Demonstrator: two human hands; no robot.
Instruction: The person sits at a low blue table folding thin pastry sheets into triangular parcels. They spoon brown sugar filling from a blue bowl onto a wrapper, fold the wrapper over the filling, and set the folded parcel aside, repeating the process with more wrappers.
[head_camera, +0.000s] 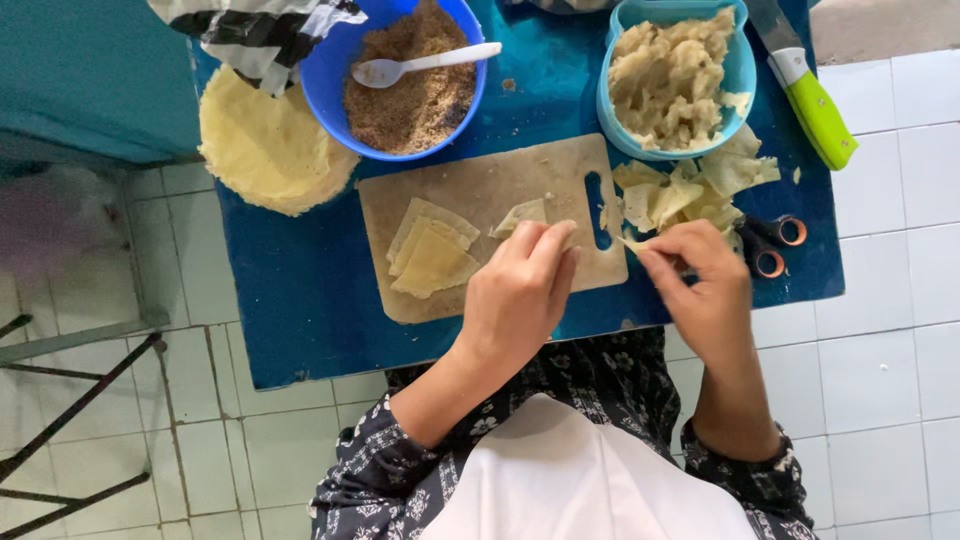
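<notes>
Near the middle of the frame the left hand (520, 290) rests on the pale, matt cutting board (480, 195), its fingers pressed together on a thin folded dough piece (522, 213). Just right of it, the right hand (705, 285) pinches a small ragged dough scrap (632, 243) between thumb and fingertips, just off the board's right edge. Flat, triangular folded wrappers (430, 255) lie stacked on the board's left half. Above the right hand sits a crumpled heap of thin trimmings (690, 190), and behind it a light blue bowl (740, 70) of lumpy pale mash. At upper centre, a deep blue bowl (330, 70) holds coarse brown crumbs and a white spoon (420, 65). Upper left, a round stack of soft yellow sheets (265, 150) overhangs the scuffed blue worktop (300, 300). A green-handled knife (815, 105) lies upper right.
</notes>
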